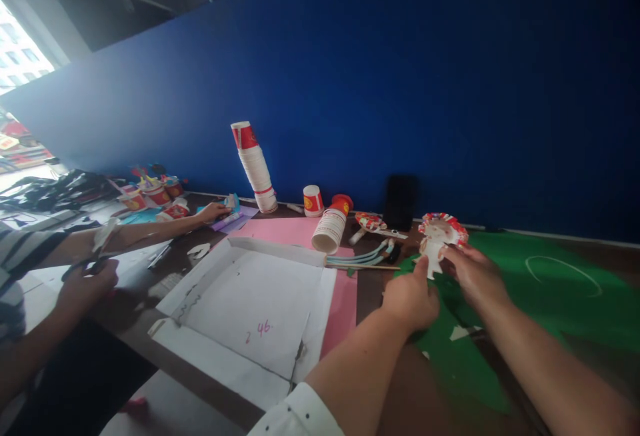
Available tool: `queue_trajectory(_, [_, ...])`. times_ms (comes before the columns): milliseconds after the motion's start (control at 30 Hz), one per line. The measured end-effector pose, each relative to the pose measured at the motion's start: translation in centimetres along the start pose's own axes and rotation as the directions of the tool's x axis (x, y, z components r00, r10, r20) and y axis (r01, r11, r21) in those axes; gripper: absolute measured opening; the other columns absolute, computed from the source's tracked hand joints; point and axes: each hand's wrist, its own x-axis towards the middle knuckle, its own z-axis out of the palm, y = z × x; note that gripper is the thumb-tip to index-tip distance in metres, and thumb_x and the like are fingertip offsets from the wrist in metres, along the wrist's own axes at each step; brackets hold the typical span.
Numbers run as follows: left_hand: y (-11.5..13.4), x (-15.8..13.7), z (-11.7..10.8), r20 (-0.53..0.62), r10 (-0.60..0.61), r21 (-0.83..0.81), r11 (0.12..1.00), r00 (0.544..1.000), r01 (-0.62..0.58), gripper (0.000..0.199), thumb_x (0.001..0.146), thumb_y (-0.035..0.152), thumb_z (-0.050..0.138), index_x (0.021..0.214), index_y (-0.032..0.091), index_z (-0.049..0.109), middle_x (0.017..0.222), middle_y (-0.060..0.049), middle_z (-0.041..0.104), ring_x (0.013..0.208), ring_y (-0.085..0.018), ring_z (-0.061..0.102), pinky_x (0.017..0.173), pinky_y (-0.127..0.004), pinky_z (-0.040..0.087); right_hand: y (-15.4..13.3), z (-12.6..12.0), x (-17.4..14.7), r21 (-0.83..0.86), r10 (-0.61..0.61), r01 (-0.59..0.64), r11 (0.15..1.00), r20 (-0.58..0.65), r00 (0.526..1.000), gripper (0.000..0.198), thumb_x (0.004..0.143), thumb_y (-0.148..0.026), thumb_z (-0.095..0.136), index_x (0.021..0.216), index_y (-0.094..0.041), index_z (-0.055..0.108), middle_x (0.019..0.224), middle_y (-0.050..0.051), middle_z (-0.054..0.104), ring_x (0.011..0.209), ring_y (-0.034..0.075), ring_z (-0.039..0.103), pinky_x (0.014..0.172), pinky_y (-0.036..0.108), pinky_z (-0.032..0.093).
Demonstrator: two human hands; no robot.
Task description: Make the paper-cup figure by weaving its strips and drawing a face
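Note:
A cut-up paper cup (436, 264), spread out with a red-and-white fringed edge and a white strip hanging down, is held up over the green sheet (550, 303). My left hand (413, 295) pinches the lower white part of it, fingers closed. From the right, my right hand (474, 275) grips its side with thumb and fingers, partly hiding it. Close by on the table lies a second cut cup (371, 221) with a red patterned edge. Small white paper scraps (463, 333) rest on the green sheet below my hands.
An open white box lid (240, 309) lies on pink paper (343, 303). Stacked paper cups (256, 169) stand by the blue partition (400, 89); another stack (330, 228) leans over. At left, a co-worker's hand (100, 283) holds scissors (100, 249). A dark phone (400, 201) leans upright.

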Motion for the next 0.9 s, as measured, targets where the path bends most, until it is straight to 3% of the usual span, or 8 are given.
queue_trajectory(300, [0.0,0.0,0.1,-0.013,-0.001,-0.016,1.000,1.000,0.001,0.066,0.088,0.032,0.042,0.150,0.013,0.027,0.104,-0.020,0.069,0.094,-0.035,0.067,0.081,-0.046,0.051,0.1,-0.1,0.3,0.007,0.013,-0.013,1.000,-0.007,1.000,0.020,0.059,-0.015,0.072,0.077,-0.019,0.068,0.061,-0.004,0.070,0.048,0.012,0.064,0.047,0.018,0.054])
queue_trajectory(533, [-0.2,0.0,0.0,-0.094,-0.052,-0.148,0.988,0.994,0.038,0.060,0.089,0.033,0.042,0.146,0.018,0.035,0.102,-0.014,0.071,0.093,-0.031,0.067,0.084,-0.042,0.051,-0.1,0.1,0.6,-0.001,0.035,-0.035,0.999,0.016,0.999,0.020,0.062,-0.012,0.071,0.081,-0.019,0.069,0.062,-0.004,0.070,0.049,0.012,0.064,0.048,0.020,0.054])
queue_trajectory(767, [-0.6,0.2,-0.1,-0.200,-0.168,-0.259,0.959,0.965,0.114,0.050,0.089,0.029,0.044,0.138,0.021,0.046,0.103,-0.008,0.071,0.096,-0.025,0.066,0.088,-0.035,0.048,-0.6,0.5,0.5,-0.080,0.086,-0.079,0.994,0.094,0.992,0.010,0.086,-0.019,0.066,0.094,-0.013,0.066,0.074,-0.002,0.070,0.055,0.009,0.064,0.054,0.023,0.054])
queue_trajectory(900, [-0.6,0.3,-0.1,-0.248,-0.217,-0.289,0.947,0.944,0.142,0.046,0.090,0.029,0.045,0.135,0.020,0.049,0.110,-0.008,0.069,0.104,-0.023,0.064,0.094,-0.033,0.046,-0.8,-0.4,0.0,-0.092,0.120,-0.108,0.990,0.140,0.983,0.016,0.069,-0.008,0.071,0.082,-0.016,0.069,0.063,-0.002,0.071,0.052,0.013,0.065,0.050,0.021,0.054])
